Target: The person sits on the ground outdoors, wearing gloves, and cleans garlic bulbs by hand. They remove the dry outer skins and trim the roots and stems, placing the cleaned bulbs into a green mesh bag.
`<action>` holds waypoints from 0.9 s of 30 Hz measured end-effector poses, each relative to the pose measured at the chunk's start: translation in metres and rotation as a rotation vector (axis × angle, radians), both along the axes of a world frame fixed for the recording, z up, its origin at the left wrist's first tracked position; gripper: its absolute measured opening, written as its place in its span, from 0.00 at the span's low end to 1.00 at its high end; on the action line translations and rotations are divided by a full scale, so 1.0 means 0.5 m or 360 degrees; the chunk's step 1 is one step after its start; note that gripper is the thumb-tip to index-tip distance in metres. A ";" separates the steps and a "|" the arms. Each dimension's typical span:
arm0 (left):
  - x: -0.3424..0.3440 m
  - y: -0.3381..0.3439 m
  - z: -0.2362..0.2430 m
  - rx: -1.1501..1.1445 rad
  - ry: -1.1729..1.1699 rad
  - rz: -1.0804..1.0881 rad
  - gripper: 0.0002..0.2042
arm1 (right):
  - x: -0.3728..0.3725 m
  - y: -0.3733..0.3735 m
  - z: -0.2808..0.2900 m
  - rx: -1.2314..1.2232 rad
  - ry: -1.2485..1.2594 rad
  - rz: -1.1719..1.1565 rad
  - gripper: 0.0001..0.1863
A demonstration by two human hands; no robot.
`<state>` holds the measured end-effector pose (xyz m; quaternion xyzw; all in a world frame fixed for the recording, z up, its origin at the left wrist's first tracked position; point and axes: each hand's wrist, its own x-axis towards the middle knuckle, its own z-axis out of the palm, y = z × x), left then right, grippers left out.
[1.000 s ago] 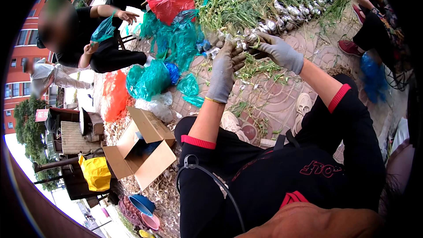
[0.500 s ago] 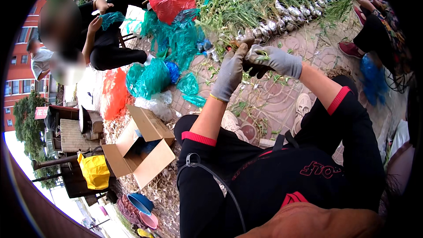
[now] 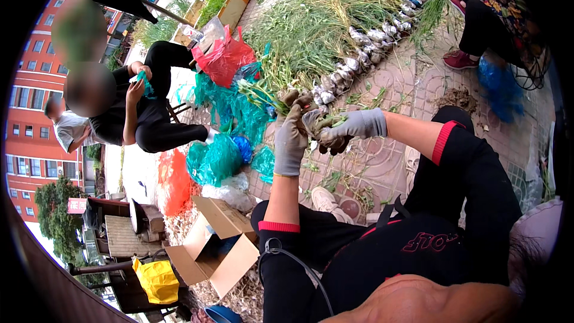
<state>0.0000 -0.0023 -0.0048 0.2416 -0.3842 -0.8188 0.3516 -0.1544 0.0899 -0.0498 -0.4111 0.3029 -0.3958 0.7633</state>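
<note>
Both my hands wear grey work gloves with dirty, dark fingers. My left hand [image 3: 290, 142] is closed round a bunch of green stalks [image 3: 260, 97], whose leafy ends point up and to the left. Close beside it, my right hand [image 3: 345, 130] has its fingers curled in near the stalks' lower end. A bit of green leaf [image 3: 339, 121] shows at the right fingers; whatever else they grip is hidden. Beyond the hands, a row of pale, lumpy root ends [image 3: 344, 75] edges a large heap of long green stalks [image 3: 311, 30].
Teal plastic bags [image 3: 215, 158] and a red bag [image 3: 224, 54] lie left of my hands. An open cardboard box [image 3: 224, 263] stands lower left. One person [image 3: 158, 98] sits at left handling teal plastic; another [image 3: 478, 24] is at upper right. Plant scraps [image 3: 338, 182] litter the paving.
The view has shifted, so the surroundings sit lower and farther right at left. My hands stay close together, now lower and farther left in view, with the stalks showing more plainly.
</note>
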 end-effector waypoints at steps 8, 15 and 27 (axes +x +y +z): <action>0.018 -0.061 0.019 0.0276 0.0367 -0.0153 0.15 | 0.010 0.021 0.028 0.0024 0.0156 0.0162 0.17; 0.041 -0.047 0.023 0.0566 0.0488 -0.0350 0.21 | 0.018 0.048 0.026 0.0178 0.0189 0.0261 0.21; -0.017 -0.001 0.094 0.0276 0.0214 0.0171 0.18 | 0.038 0.065 0.031 0.0093 0.0345 0.0128 0.14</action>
